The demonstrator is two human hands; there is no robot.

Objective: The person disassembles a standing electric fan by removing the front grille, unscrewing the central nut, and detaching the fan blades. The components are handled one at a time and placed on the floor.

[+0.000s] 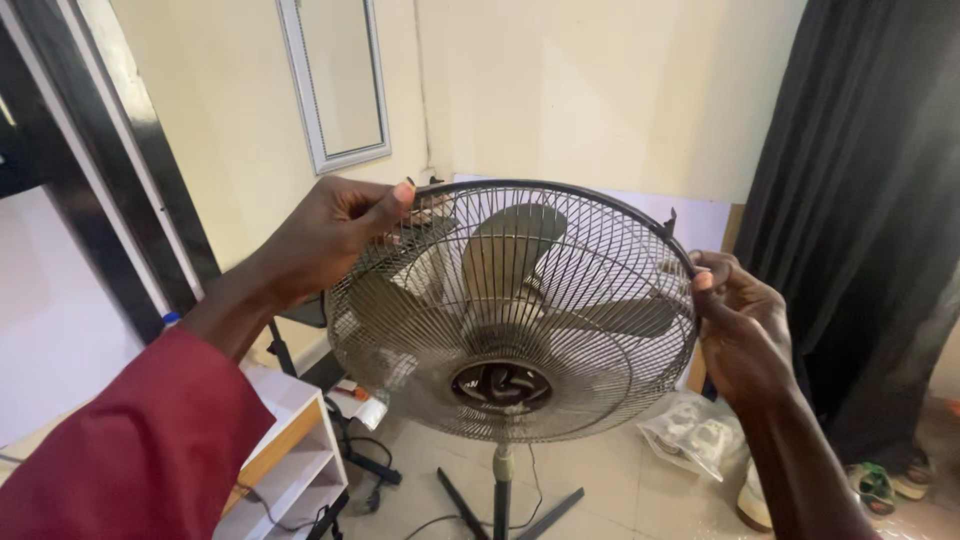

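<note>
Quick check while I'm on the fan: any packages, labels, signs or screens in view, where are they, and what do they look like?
Fan hub badge: centre of the front grille, round, dark with pale markings.
Clear plastic bag: on the floor right of the fan stand, crumpled, holds pale things.
No signs or screens show.

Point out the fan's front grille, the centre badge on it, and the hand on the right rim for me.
front grille point(600, 300), head view, on the wire ribs right of centre.
centre badge point(501, 384), head view, on the dark round cap.
right hand point(745, 335), head view, on the back of the hand gripping the rim.
</note>
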